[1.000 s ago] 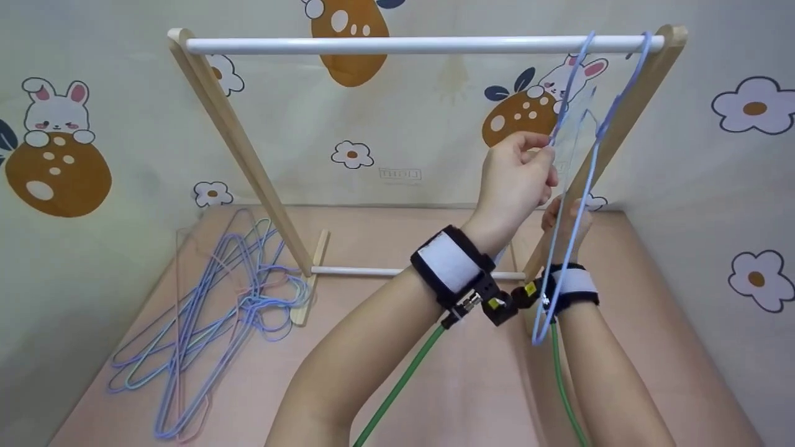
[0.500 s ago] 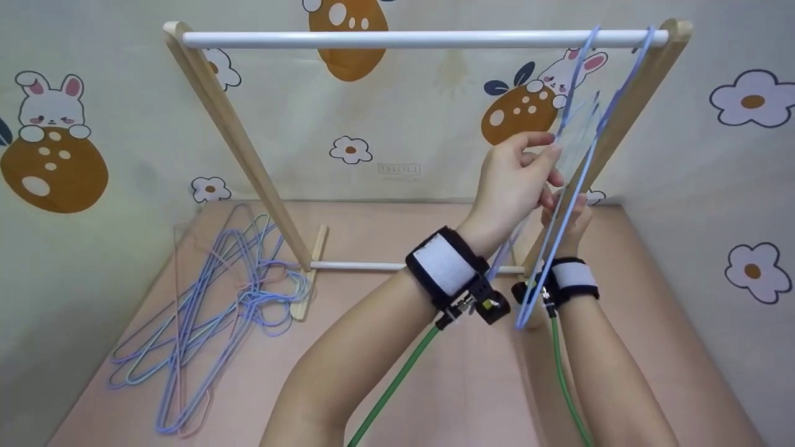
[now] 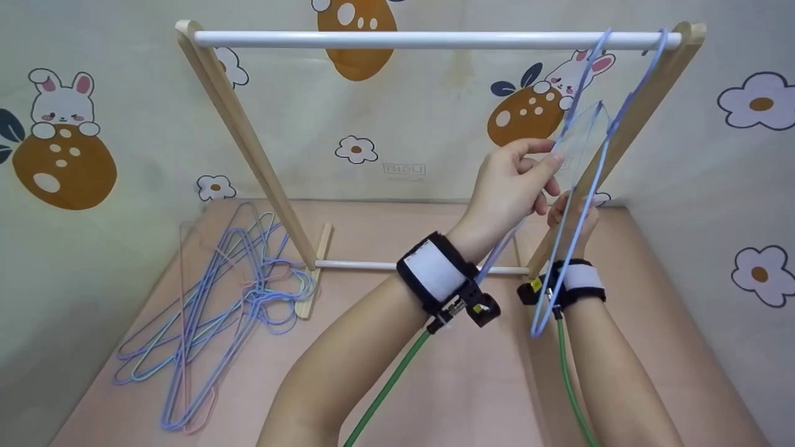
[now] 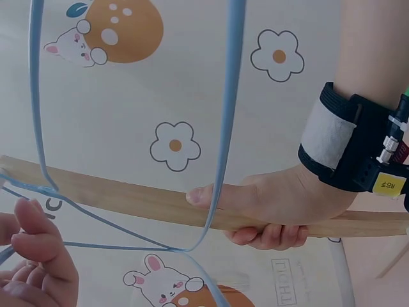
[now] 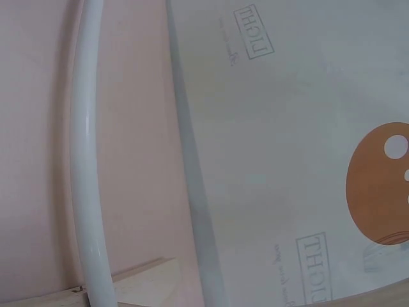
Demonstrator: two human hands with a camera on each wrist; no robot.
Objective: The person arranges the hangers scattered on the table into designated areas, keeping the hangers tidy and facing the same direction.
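- The left hand [image 3: 512, 186] is raised near the right end of the rack, its fingers [image 3: 546, 166] curled and pinching the wire of a blue hanger [image 3: 574, 205] just below the hook.
- The blue hanger hangs from the white rail [image 3: 404, 40] at the rail's right end, close to the right wooden leg [image 3: 627, 130]; its lower corner dips in front of the right wrist.
- A second blue hook sits on the rail just beside the first, right against the leg's top.
- The right hand [image 3: 571, 214] is behind the hanger and grips the right wooden leg; in the left wrist view its fingers [image 4: 268, 235] wrap under the leg and the thumb lies along it.
- In the left wrist view the hanger's wire [image 4: 223, 128] crosses in front of that leg.
- The rack stands towards the far edge of the pink desk [image 3: 435, 385], its left wooden leg [image 3: 248, 143] slanting down to a foot near the middle.
- A pile of hangers [image 3: 211, 304], blue, green and pink, lies tangled on the desk's left side, touching the left foot.
- The right wrist view shows only the lower white rod [image 5: 86, 160], the desk and the patterned wall [image 5: 307, 160].
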